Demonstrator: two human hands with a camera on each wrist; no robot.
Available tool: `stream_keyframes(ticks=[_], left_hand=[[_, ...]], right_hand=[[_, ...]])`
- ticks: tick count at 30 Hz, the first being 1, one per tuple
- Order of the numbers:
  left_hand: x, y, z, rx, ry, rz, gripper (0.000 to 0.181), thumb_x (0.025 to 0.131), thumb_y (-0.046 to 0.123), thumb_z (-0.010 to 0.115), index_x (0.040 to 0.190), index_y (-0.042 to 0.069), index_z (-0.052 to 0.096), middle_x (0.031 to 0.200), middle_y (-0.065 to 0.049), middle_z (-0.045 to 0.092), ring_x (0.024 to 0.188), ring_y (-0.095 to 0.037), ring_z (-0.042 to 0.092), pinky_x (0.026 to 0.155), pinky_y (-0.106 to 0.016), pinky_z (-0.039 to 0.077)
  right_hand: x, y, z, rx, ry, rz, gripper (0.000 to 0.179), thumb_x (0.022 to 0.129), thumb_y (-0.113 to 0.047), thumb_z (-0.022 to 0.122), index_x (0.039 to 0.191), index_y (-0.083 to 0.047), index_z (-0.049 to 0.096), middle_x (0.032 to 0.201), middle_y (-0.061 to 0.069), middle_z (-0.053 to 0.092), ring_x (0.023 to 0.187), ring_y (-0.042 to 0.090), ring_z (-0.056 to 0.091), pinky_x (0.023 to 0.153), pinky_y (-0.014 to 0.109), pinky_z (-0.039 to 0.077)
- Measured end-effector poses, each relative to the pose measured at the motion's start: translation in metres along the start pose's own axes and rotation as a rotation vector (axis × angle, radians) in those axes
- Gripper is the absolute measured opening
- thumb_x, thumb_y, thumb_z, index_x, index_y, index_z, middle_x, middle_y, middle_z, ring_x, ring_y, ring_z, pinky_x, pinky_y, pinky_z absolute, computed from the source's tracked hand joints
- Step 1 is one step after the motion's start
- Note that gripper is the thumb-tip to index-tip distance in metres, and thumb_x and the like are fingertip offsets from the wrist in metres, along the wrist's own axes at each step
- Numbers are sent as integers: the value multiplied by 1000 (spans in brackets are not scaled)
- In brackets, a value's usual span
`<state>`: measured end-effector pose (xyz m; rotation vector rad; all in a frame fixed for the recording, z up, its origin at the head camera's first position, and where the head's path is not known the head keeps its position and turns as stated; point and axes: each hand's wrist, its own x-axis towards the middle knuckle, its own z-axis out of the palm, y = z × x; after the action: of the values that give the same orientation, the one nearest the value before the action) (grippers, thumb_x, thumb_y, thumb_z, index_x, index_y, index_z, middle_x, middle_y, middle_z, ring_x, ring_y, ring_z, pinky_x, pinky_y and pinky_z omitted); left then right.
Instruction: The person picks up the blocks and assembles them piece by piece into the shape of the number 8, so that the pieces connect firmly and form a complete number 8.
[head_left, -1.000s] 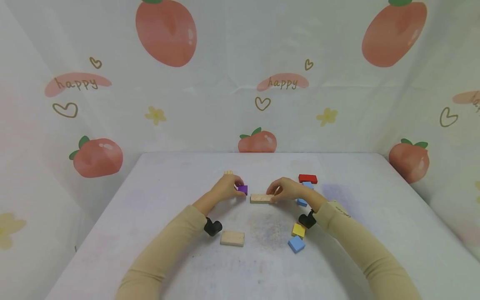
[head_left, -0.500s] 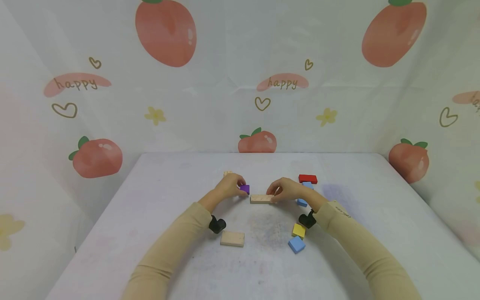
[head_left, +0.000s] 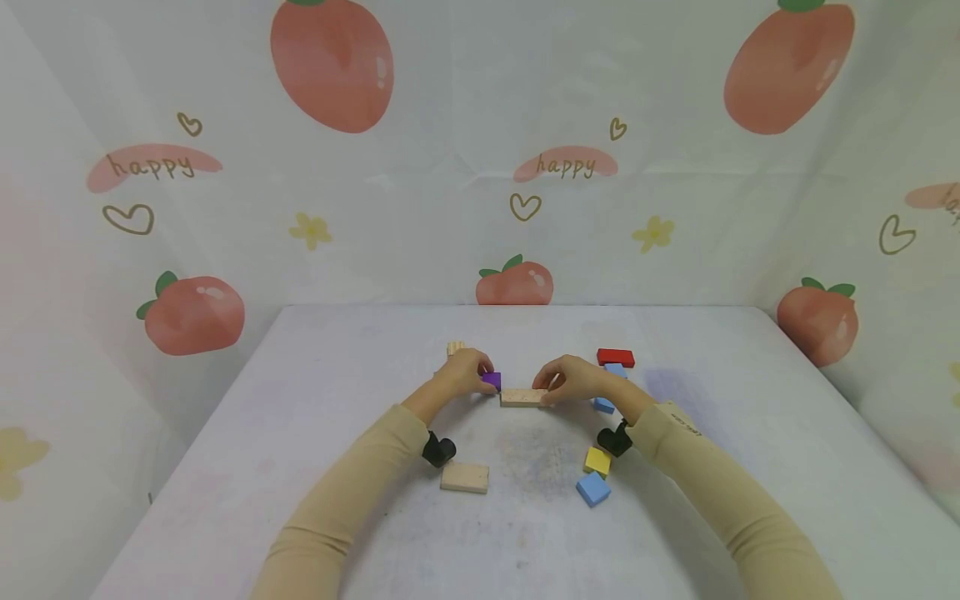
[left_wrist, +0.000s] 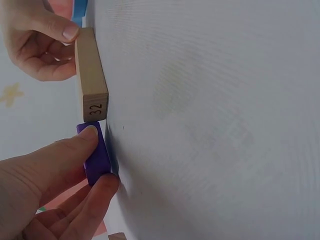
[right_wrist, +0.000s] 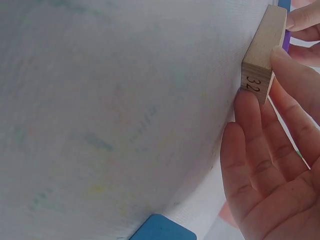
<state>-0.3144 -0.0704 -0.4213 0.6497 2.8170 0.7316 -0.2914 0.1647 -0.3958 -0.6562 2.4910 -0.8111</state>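
My left hand pinches a small purple block between thumb and fingers, with the block's near end right at the end of a plain wooden block marked 32. That wooden block lies on the table in the middle, and my right hand grips its right end, thumb on the near long side and fingertips at the numbered end in the right wrist view. From the head camera, the purple block sits just left of and slightly behind the wooden one, partly covered by my left fingers.
Behind my left hand stands a ridged pale wooden piece. A red block and blue blocks are at the back right, partly behind my right hand. Nearer lie a flat wooden block, a yellow block and a blue block.
My left hand has slid right with the purple block, bringing it up to the left end of the wooden block. My right hand and the wooden block have stayed in place.
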Motion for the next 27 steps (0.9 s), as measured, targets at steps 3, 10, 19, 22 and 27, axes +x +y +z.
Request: stream_keyframes(ticks=[3,10,19,22,27], left_hand=[[1,0,0,-2,-13,-12,37,71,31,81,97,7,70,95,-6,69,89,-16,61,83,-29,49],[0,3,1,45,27,-5,34,71,24,81,97,4,70,94,-9,69,87,-19,62,79,-30,50],[166,-196,148,102,90,91,64,43,76,74,89,32,67,84,11,65,78,-8,58,69,-29,49],[179,-211,160,96,109,95,66,37,83,70,85,37,64,81,15,62,76,-6,57,68,-27,48],[140,-166,127,99,104,82,56,48,68,80,87,29,66,81,12,63,76,-7,57,69,-24,47]], right_hand=[[0,0,0,4,-3,3,24,82,-20,71,103,-10,67,99,6,66,86,14,58,80,28,52],[1,-1,0,11,-3,5,24,82,-20,71,103,-10,67,99,6,66,85,15,58,80,28,52],[1,0,0,-2,-7,-11,23,82,-20,71,102,-10,68,98,6,67,86,15,59,81,29,52],[1,0,0,-2,-6,-12,23,82,-20,71,103,-10,68,98,6,67,86,15,59,81,29,53],[0,0,0,1,-7,-11,23,82,-20,71,103,-10,68,99,6,67,86,15,59,82,30,53]])
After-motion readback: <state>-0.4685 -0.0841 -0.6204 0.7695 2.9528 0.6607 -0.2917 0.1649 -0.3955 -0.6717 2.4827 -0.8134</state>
